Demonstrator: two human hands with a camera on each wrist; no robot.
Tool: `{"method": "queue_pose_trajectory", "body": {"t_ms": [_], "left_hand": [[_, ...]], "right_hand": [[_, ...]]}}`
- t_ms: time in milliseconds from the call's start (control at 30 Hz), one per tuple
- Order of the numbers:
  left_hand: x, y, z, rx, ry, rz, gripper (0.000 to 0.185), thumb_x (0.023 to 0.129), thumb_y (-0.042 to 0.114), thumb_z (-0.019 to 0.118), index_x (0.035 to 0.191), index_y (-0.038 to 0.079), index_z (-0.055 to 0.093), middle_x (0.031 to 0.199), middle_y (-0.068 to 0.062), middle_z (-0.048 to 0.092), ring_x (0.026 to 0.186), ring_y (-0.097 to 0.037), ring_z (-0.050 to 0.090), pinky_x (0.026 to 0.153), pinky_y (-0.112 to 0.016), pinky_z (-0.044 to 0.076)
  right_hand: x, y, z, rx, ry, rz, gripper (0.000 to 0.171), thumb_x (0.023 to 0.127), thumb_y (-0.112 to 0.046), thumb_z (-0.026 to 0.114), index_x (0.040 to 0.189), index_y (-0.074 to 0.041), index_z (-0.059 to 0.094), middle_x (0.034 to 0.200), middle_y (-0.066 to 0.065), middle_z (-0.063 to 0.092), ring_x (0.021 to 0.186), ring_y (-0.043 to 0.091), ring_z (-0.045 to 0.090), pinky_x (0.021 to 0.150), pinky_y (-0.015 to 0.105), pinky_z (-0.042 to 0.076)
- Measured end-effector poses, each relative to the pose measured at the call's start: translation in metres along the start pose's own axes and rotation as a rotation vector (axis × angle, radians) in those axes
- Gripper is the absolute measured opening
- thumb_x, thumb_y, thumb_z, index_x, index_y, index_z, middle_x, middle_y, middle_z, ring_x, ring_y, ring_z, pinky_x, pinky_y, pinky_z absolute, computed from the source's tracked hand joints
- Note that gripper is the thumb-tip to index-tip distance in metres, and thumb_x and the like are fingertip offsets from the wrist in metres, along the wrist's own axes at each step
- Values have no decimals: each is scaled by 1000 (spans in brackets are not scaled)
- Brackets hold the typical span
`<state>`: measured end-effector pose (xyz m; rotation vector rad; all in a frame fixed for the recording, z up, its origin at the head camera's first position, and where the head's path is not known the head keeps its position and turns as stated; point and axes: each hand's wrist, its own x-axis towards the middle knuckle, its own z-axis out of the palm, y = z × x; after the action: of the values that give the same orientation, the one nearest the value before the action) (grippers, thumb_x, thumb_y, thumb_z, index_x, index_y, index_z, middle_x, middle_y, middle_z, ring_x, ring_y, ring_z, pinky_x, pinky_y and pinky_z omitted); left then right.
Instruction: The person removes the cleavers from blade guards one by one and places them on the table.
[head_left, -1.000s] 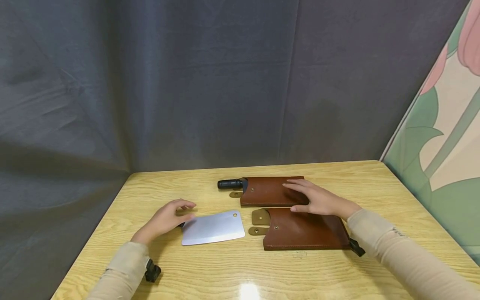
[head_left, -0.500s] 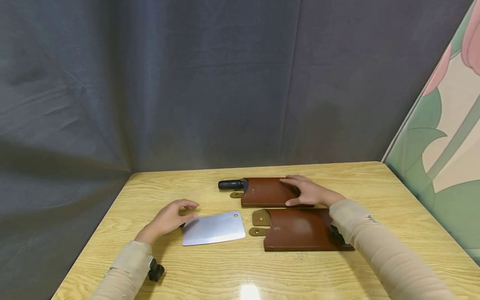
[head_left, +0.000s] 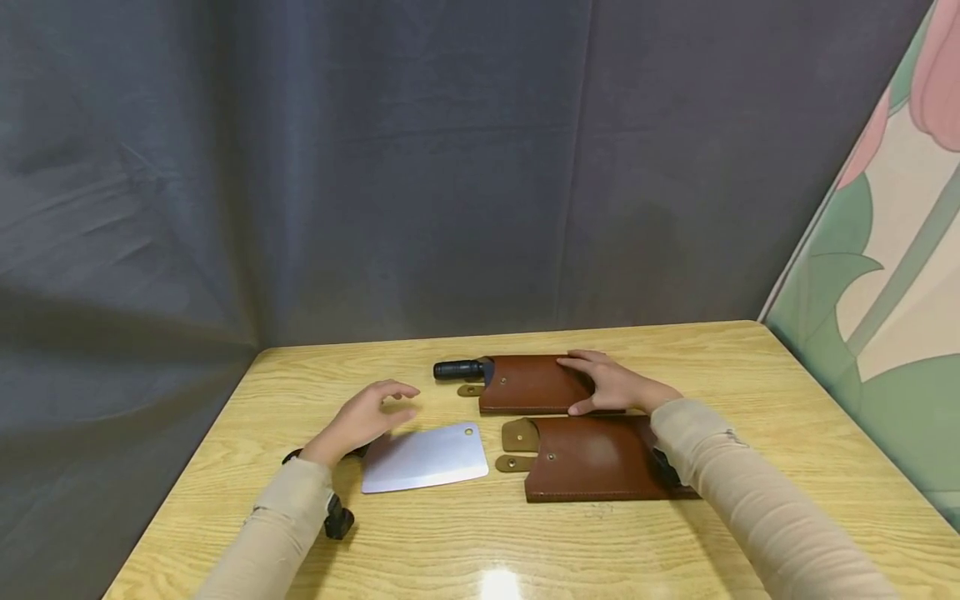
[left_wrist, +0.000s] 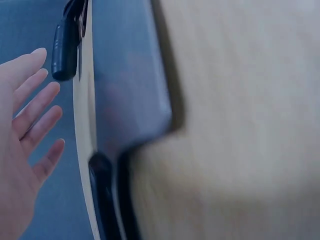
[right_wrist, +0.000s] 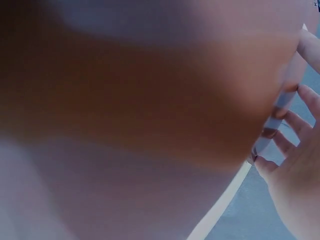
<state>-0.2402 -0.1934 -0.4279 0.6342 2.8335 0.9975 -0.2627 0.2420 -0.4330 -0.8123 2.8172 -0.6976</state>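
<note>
A: Left side first. Left hand (head_left: 365, 419) hovers above the tabletop (head_left: 420, 550), fingers spread and relaxed, gripping nothing. The wrist view confirms straight fingers (left_wrist: 37, 112). Just beside it, toward the near edge, lies the bare cleaver (head_left: 425, 457), blade flat, its dark handle mostly hidden under the wrist.

B: Centre and right?

A: Two brown leather sheaths. The far sheath (head_left: 528, 384) holds a knife; its black handle (head_left: 459, 368) sticks out to the left. The near sheath (head_left: 596, 458) lies flat, snap straps at its left end, and looks unfilled, though its inside is hidden. Right hand (head_left: 611, 384) rests on the right end of the far sheath, thumb at the near edge, fingers laid over the top. The right wrist view is too blurred to add detail.

B: Step in hand?

A: Judgement: the right hand steadies the far sheath while the left reaches toward its protruding handle. Next move calls for a firm grip on that handle, with the sheath pinned flat.
</note>
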Motion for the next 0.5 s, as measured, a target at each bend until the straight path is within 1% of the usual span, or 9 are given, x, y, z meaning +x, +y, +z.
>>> {"method": "queue_pose_trajectory", "body": {"t_ms": [200,300,433,500], "left_hand": [[27,16,7,37,2,23,41,94,32,70,133,20,63,137,-4,56,124,-28,52,99,-56,42],[39,25,10,68,1,38,42,94,34,70,134,21,63,142,-5,52,130,-29,48,103,-56,40],[53,33,16,124,17,70,43,93,33,72,133,21,63,143,-3,51,135,-29,43,107,-55,37],[59,36,18,149,30,75,44,92,32,73,133,20,63,142,-3,52,135,-29,44,107,-54,37]], "right_hand": [[-1,-1,2,9,19,-9,91,80,-42,82,150,-1,40,154,29,27,140,51,23,107,67,26],[-3,-2,2,13,23,-5,90,81,-41,82,150,-1,40,154,29,27,140,50,23,108,66,25],[-5,-4,4,15,25,-7,91,80,-42,82,150,-1,40,154,29,28,140,51,23,107,67,25],[-4,-5,4,15,20,-9,91,80,-42,82,150,-1,39,154,29,27,140,51,23,107,67,25]]}}
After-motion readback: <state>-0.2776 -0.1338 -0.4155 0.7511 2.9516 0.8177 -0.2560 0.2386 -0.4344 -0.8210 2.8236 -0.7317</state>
